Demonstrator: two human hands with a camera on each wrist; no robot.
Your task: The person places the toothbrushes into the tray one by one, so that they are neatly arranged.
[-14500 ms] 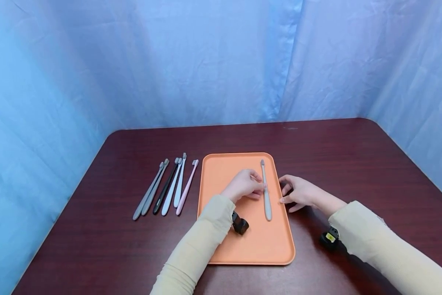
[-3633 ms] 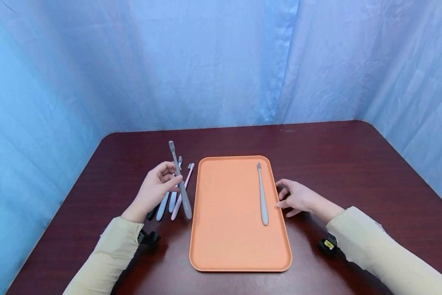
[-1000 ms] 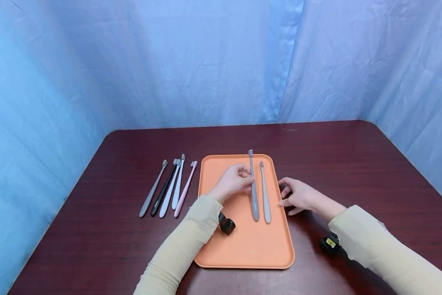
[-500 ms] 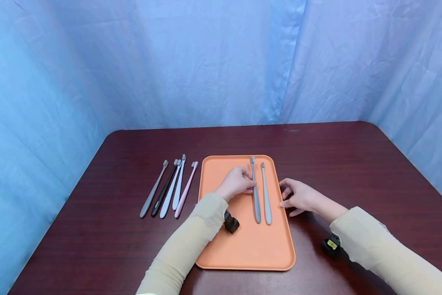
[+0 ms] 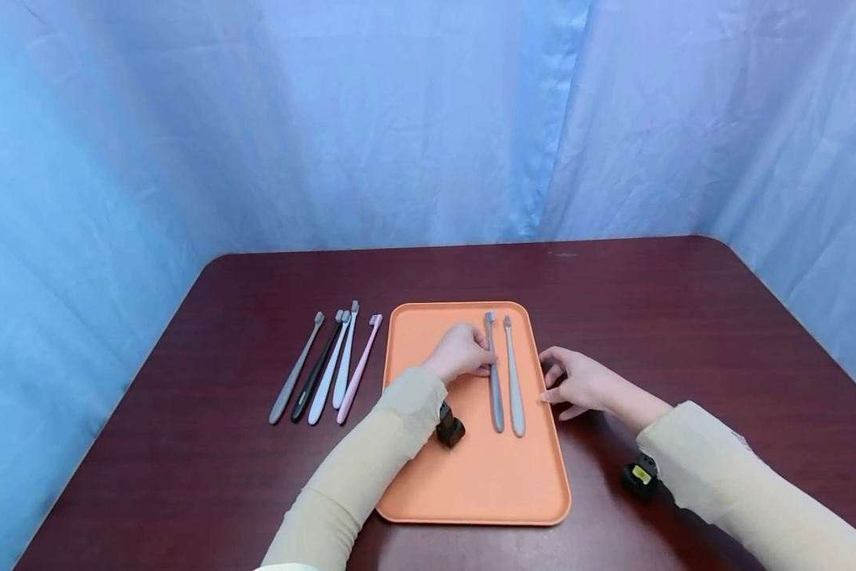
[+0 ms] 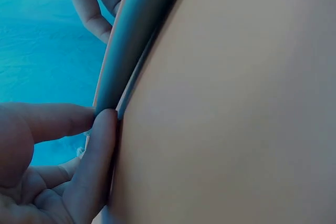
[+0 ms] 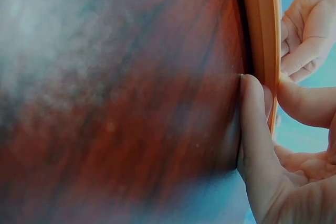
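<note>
1. Orange tray [image 5: 470,484] on the dark wooden table [image 5: 649,301]
2. Right hand [image 5: 577,385], fingers curled, thumb and finger pinching the tray's right rim
3. Left hand [image 5: 459,353] pinching the dark grey toothbrush [image 5: 494,381], which lies on the tray just beside a lighter grey toothbrush [image 5: 513,381]
4. Five toothbrushes [image 5: 328,369] on the table, left of the tray
</note>
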